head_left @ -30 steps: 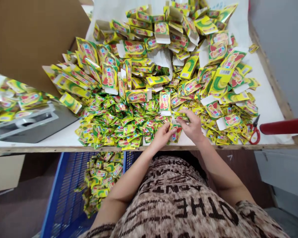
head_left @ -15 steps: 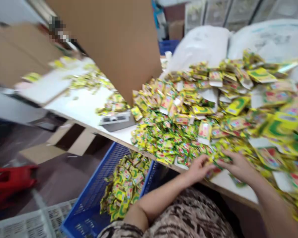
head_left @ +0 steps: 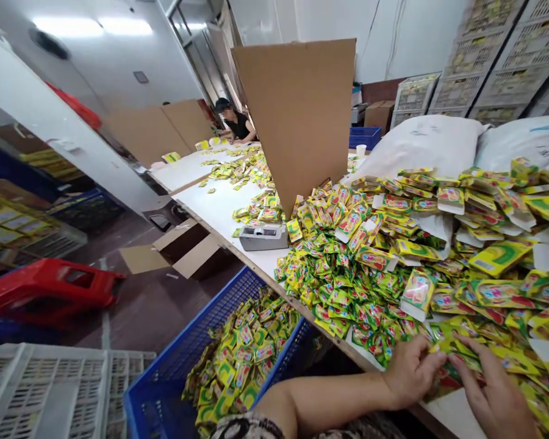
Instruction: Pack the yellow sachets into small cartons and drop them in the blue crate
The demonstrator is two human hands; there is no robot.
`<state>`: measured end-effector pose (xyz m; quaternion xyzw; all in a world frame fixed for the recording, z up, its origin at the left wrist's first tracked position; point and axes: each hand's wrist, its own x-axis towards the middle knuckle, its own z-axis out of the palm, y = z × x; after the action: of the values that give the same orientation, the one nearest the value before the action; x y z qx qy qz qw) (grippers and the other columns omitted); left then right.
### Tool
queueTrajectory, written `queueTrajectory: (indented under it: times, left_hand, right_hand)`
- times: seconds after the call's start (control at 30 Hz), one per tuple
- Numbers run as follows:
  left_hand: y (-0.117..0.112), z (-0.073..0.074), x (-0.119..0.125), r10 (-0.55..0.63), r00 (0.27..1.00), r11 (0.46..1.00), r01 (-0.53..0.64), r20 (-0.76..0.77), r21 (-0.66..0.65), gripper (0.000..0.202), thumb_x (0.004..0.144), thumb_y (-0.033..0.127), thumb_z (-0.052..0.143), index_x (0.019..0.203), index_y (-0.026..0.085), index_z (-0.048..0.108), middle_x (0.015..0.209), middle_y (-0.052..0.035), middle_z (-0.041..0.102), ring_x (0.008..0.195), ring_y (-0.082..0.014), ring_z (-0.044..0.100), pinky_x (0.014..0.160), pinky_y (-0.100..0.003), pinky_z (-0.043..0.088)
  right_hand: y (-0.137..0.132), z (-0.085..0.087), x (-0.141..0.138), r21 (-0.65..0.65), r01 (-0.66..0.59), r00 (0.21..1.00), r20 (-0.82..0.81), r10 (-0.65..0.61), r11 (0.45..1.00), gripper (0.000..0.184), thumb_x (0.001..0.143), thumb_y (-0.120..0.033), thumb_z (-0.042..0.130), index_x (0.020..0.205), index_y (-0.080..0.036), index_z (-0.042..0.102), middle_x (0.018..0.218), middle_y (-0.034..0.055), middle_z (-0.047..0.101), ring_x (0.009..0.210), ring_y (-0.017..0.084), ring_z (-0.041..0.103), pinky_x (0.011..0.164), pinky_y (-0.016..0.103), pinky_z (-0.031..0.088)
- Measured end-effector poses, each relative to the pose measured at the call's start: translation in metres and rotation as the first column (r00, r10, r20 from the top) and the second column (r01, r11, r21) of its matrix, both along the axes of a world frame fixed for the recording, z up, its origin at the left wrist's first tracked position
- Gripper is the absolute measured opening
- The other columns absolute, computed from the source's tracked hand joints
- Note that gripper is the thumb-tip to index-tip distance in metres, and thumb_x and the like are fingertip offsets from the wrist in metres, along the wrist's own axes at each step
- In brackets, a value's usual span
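Observation:
At the table's near edge my left hand [head_left: 412, 373] is closed, its thumb and fingers pinched at a small yellow-green sachet [head_left: 443, 342]. Facing it from the right, my right hand [head_left: 496, 390] has thumb and forefinger around another green sachet [head_left: 470, 361]. My fingertips partly cover both sachets. Beyond the hands spreads a heap of small glossy sachets [head_left: 333, 274]. Flat yellow-and-green cartons [head_left: 418, 292], some with open white flaps, lie piled behind and to the right.
A blue crate [head_left: 153, 381] full of yellow packs stands below the table edge. A grey tape dispenser [head_left: 264, 238] sits beside a tall cardboard sheet [head_left: 308, 122]. White sacks [head_left: 416, 143] back the heap. Another person [head_left: 240, 125] sits at the far end.
The view has tilted up, so the far wall and the other person now show and everything else sits lower. My hands remain close together at the heap's near edge.

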<state>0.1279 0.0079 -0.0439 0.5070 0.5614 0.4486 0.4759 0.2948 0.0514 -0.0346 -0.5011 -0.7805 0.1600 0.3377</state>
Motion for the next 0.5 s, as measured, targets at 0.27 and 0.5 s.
queueTrajectory:
  times: [0.27,0.5]
  left_hand:
    - [-0.007,0.014,-0.011,-0.063,0.995,0.995,0.069,0.077,-0.074,0.022,0.087,0.037,0.055,0.078,0.018,0.056,0.072,0.0016,0.052,0.070,-0.0136,0.045,0.067,-0.026,0.038]
    - [-0.003,0.013,-0.025,-0.267,0.930,0.959,0.282,0.253,-0.024,0.028,0.086,0.042,0.062,0.098,0.016,0.067,0.093,-0.0027,0.066,0.088,-0.0171,0.056,0.083,-0.027,0.044]
  right_hand:
    - [-0.024,0.040,-0.010,0.077,0.032,0.999,0.025,-0.034,0.996,0.020,0.088,-0.036,0.061,0.101,-0.021,0.064,0.101,0.0113,0.062,0.100,0.029,0.059,0.089,0.046,0.050]
    - [-0.023,0.054,-0.019,-0.145,-0.254,0.940,0.195,0.279,0.956,0.017,0.093,-0.017,0.051,0.091,-0.019,0.067,0.089,0.0087,0.062,0.086,0.022,0.057,0.077,0.036,0.048]
